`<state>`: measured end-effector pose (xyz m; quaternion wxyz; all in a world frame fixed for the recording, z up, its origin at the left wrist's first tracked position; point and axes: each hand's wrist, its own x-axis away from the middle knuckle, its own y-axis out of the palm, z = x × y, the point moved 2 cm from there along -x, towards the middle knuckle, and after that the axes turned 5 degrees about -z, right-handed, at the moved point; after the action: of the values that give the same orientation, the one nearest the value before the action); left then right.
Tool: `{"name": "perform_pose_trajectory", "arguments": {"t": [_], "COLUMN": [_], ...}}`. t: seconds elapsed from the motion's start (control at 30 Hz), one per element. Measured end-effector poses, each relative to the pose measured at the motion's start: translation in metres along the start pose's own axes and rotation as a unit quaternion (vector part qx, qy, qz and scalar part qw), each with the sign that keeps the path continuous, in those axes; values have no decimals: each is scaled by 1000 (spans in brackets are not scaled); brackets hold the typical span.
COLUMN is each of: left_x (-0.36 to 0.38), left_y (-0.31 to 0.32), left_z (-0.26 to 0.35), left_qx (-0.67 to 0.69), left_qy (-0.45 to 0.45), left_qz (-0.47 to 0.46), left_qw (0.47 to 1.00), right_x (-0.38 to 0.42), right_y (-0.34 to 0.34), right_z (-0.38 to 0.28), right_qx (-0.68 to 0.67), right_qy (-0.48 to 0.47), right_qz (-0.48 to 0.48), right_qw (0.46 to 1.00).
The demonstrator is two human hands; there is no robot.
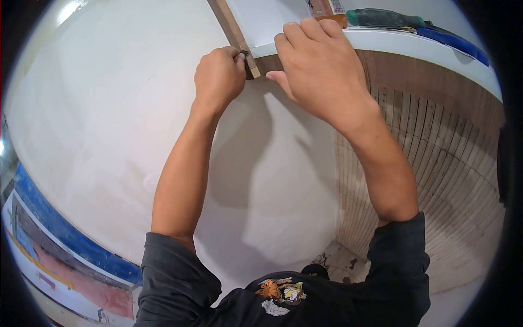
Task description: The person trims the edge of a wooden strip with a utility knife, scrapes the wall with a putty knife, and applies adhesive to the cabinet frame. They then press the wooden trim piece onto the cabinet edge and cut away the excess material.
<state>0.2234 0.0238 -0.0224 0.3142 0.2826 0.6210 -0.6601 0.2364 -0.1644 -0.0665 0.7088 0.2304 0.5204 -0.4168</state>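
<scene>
Near the top centre, my left hand (220, 73) is closed at the end of a narrow brown wooden strip (230, 24). Its thumb and fingertips pinch a small dark piece (245, 54) at the strip's edge; the piece is too small to name. My right hand (321, 65) lies over the edge of a white shelf (376, 41) with a brown wooden front (403, 66). Its fingers rest on the shelf's top and its thumb points left, toward the strip's end. Nothing shows in its grasp.
On the shelf lie a green-handled tool (384, 19), a blue-handled tool (455, 44) and a bottle with orange liquid (327, 8). A pale wall (109, 109) fills the left. Slatted panelling (436, 158) stands below the shelf. Debris (346, 264) lies on the floor.
</scene>
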Motion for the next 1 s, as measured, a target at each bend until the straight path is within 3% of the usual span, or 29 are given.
{"name": "perform_pose_trajectory", "arguments": {"t": [0.27,0.47,0.57,0.67,1.0], "left_x": [6,3,11,24,52], "left_y": [10,6,4,-5,-27], "left_z": [-6,-7,-5,-5,-9], "left_qx": [31,56,86,153,352], "left_qy": [-11,-13,-25,-81,-131], "left_qz": [-26,20,29,28,17], "left_qw": [999,998,996,984,927], "right_x": [-1,-2,-5,-6,-10], "right_y": [-4,-11,-18,-19,-21], "right_z": [-3,-4,-3,-4,-6], "right_qx": [1,-10,36,39,34], "right_qy": [24,12,-2,-8,-4], "right_qz": [-51,-24,-75,-49,-81], "right_qw": [998,1000,997,998,996]}}
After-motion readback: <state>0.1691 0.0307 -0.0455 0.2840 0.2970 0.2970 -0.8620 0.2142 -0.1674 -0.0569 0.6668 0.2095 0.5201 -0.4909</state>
